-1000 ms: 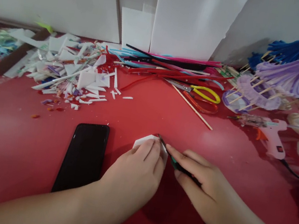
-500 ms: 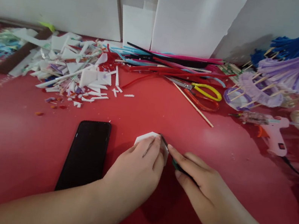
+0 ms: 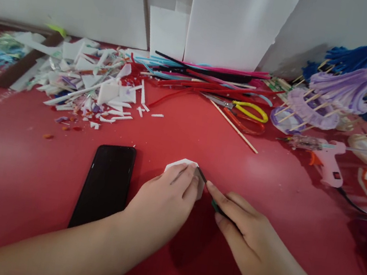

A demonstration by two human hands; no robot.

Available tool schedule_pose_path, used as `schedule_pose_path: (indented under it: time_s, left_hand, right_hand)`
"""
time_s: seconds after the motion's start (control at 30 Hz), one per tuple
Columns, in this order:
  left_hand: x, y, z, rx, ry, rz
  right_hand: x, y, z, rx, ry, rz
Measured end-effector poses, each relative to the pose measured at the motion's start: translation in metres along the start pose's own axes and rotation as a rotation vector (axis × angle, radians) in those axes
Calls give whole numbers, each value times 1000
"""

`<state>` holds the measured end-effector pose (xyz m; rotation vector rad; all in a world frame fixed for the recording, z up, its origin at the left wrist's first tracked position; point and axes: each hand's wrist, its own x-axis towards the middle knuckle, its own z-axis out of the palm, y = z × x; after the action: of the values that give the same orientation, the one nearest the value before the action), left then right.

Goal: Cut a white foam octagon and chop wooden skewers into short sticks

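My left hand (image 3: 161, 204) presses a small white many-sided piece of board (image 3: 200, 190) against the red table, its fingers together and bent over the top. Most of the piece is hidden under that hand; only its far and right edges show. In my right hand (image 3: 247, 228) is a utility knife (image 3: 202, 175) with a dark blade and a bit of green on the handle. My forefinger is stretched along the knife. The blade lies along the piece's upper right edge, close to my left fingertips.
A black phone (image 3: 105, 185) lies left of my left hand. Behind are white scraps (image 3: 109, 94), pipe cleaners (image 3: 211, 74), yellow-and-red-handled scissors (image 3: 251, 112) and a wooden stick (image 3: 237, 130). A pink glue gun (image 3: 332, 162) and purple-and-blue fuzzy crafts (image 3: 335, 90) stand at right.
The knife blade has slid slightly down along the edge of the white piece. Both hands keep their hold, and the whole view has shifted a little.
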<state>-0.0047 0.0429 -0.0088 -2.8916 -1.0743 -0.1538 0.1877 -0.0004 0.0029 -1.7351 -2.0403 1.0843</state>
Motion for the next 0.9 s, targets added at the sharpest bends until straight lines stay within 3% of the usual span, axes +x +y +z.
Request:
schedule_pose_path:
  time_s: [0.3,0.47,0.6,0.9]
  left_hand:
    - [-1,-1,-1,-1,-25,23]
    - [1,-6,-3,-112,-144,-24]
    - [-1,-10,-6,-113,-172,-6]
    - [-15,-12,-27,-21,-217,-186]
  right_hand:
    - [-17,4,1,-71,66,-45]
    - [-29,8,2,-98,81,-54]
    - [-37,12,2,-95,89,-39]
    - [-30,14,0,84,207,-9]
